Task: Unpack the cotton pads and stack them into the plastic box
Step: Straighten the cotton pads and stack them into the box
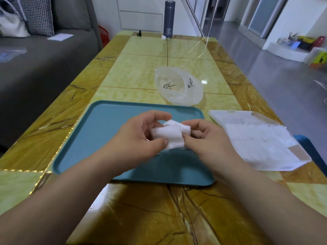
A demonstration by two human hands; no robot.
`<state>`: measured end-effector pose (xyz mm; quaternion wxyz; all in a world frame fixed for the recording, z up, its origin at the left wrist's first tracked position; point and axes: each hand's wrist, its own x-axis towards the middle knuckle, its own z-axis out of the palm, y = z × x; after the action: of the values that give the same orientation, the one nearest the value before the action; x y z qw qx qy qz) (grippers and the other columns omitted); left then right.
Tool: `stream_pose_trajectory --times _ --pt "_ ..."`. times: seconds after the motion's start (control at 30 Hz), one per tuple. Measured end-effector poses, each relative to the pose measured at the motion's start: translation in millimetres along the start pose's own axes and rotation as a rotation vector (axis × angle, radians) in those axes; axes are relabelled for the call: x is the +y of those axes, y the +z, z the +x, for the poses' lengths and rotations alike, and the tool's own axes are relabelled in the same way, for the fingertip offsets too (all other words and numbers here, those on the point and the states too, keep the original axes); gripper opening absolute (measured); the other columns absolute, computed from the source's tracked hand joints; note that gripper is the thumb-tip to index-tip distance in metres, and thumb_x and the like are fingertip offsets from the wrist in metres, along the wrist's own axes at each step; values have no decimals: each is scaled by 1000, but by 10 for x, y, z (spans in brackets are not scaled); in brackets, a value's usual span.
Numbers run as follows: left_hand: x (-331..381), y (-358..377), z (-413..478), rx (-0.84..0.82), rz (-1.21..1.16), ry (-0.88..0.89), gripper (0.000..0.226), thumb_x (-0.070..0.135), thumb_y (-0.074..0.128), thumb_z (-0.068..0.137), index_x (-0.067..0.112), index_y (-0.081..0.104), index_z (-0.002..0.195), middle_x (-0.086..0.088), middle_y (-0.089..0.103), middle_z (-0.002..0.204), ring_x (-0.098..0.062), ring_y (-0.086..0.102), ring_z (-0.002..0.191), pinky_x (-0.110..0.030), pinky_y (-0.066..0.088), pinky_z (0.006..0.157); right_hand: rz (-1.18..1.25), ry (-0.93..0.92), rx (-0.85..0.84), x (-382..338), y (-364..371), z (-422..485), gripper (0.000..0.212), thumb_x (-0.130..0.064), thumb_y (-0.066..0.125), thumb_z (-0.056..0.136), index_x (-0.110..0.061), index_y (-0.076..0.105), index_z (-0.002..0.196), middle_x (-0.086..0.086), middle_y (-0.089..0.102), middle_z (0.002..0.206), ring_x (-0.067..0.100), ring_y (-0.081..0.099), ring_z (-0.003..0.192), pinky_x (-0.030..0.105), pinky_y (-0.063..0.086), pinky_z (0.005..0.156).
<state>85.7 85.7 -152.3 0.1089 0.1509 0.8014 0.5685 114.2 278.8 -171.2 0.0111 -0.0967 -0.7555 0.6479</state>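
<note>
While you hold the cotton pads [170, 134] over the middle of the tray [99, 131], your left hand [141, 138] and right hand [208, 138] both pinch the small white bundle, fingers [155, 114] curled round its ends, probably to square the edges before stacking. Any pad that slips should land on the tray. Just right of the tray the plastic box [223, 114] lies open on the table [141, 209], a short carry away; beyond the tray sits the slack bag [178, 87].

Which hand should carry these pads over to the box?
Right, most likely. The box lies right of the tray, close beside the right hand; the left hand would have to cross over. Both grip the pads now.
</note>
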Motion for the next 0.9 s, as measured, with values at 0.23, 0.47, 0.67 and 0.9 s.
stream_pose_trajectory --times 0.23,0.47,0.67,0.9 --pt "38 -33 -28 31 -15 29 52 -5 70 89 27 63 129 4 75 99 -30 74 86 -39 62 77 -4 -8 2 3 -17 2 19 -10 77 91 -20 72 106 -2 82 91 19 78 92 44 61 93" --pt "63 3 -32 -27 116 131 55 -4 73 87 28 63 131 17 77 95 -24 64 72 -22 53 68 31 -9 -110 -14 -56 -16 28 -7 82 86 -13 73 111 5 82 96 23 78 96 50 60 96" --pt "34 -3 -14 50 36 107 53 -5 75 86 28 66 127 13 78 96 -21 69 75 -22 59 67 65 -24 -135 18 -86 -14 26 -2 76 90 -11 72 114 8 81 99 27 77 99 48 59 98" --pt "-26 35 9 89 6 117 46 -5 76 84 29 70 114 4 71 92 -15 66 68 -30 60 63 88 -18 -191 43 -98 -31 29 0 75 90 -9 70 117 9 81 101 25 78 99 39 61 92"
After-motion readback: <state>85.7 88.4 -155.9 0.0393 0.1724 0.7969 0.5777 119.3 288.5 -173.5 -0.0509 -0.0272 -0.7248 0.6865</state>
